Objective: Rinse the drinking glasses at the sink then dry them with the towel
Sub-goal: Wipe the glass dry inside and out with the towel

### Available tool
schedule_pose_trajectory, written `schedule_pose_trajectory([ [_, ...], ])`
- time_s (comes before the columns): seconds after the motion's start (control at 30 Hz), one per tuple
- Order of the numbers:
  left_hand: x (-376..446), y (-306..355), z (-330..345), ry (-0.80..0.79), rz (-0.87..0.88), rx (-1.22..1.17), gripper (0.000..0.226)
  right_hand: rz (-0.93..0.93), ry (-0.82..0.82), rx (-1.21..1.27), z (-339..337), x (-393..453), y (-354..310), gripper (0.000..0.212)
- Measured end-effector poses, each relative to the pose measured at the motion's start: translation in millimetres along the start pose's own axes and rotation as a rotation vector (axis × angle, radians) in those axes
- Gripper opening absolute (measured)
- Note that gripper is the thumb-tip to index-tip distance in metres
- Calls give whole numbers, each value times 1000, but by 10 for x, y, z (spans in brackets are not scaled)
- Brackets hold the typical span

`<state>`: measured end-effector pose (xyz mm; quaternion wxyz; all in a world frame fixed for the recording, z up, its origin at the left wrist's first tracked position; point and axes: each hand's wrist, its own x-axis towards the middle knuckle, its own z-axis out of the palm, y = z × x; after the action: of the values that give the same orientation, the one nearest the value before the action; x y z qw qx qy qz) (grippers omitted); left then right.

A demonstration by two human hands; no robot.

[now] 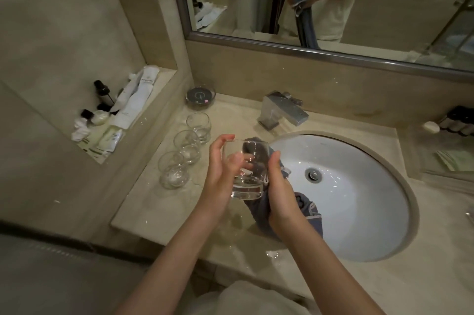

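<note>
Left hand [221, 173] grips glass [246, 169], tilted, mouth up and away, above counter [159, 207] edge left of sink [359, 201]. Right hand [279, 186] clutches towel [302, 209] pressed against glass's right side; three glasses [187, 146] stand at counter's left.

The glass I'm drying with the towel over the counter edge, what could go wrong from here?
1. The glass is held in the left hand by the fingers alone, tilted; if still wet it could slip from that grip onto the stone counter.
2. The towel, held by the right hand, hangs toward the sink and may get wet there.
3. Three glasses stand close by the left elbow's path and could be knocked.
</note>
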<state>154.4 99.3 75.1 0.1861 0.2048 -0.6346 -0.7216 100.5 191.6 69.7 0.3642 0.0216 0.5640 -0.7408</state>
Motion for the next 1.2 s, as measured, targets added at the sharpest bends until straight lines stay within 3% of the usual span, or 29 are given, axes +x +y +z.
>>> schedule_pose_trajectory([
  [0.17,-94,-176,-482,121,-41,-7,63,15,-26,-78,18,127,81,72],
  [0.37,-177,-458,-1145,183,-110,415,88,56,-58,-113,230,222,220,53],
  [0.67,22,-864,-1669,359,-191,596,94,77,-69,-186,415,391,517,50],
  [0.93,160,-1128,-1844,347,-217,734,89,113,-41,-154,428,444,585,51],
  [1.2,171,-1152,-1826,354,-254,702,88,109,-35,-158,447,436,610,52],
])
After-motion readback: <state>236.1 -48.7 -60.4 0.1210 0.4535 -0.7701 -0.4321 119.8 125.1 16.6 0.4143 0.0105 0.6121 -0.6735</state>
